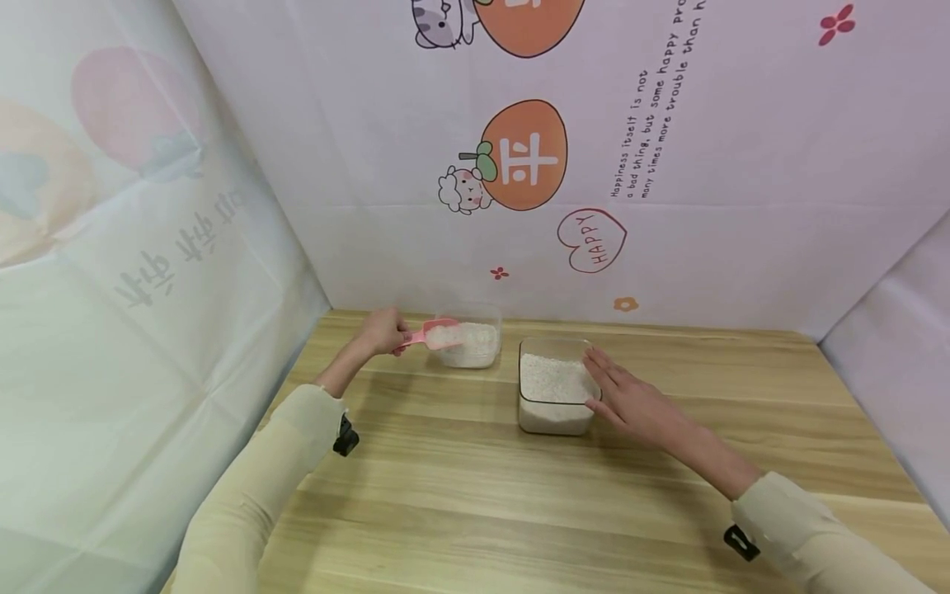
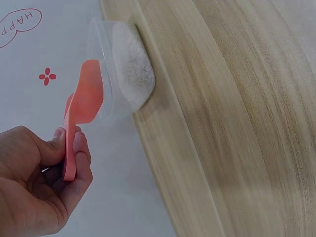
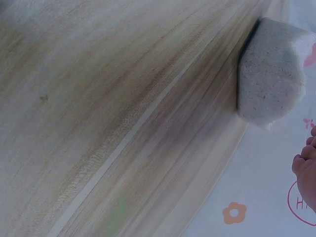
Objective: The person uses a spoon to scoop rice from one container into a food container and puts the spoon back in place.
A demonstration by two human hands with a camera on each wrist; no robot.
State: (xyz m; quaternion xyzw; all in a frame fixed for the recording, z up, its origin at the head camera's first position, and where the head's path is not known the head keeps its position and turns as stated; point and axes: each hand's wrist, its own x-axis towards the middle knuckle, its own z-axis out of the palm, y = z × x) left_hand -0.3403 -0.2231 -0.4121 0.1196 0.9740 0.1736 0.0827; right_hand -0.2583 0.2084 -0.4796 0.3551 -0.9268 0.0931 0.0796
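At the back left of the table, my left hand (image 1: 384, 332) grips the handle of a pink scoop (image 2: 89, 96). White grains that look like rice show in the scoop's bowl in the head view. The scoop is over the rim of a small clear container (image 1: 490, 315), which holds white rice (image 1: 478, 351). To its right stands a larger clear container (image 1: 557, 419), more than half full of rice. My right hand (image 1: 631, 404) rests against that container's right side with its fingers straight. Only part of the right hand (image 3: 307, 170) enters the right wrist view.
Both containers stand on a wood-grain table (image 1: 445, 495). A white printed sheet (image 1: 386, 206) hangs behind the table's back edge, and more sheets hang at the left and right sides. The smaller container sits close to the back sheet.
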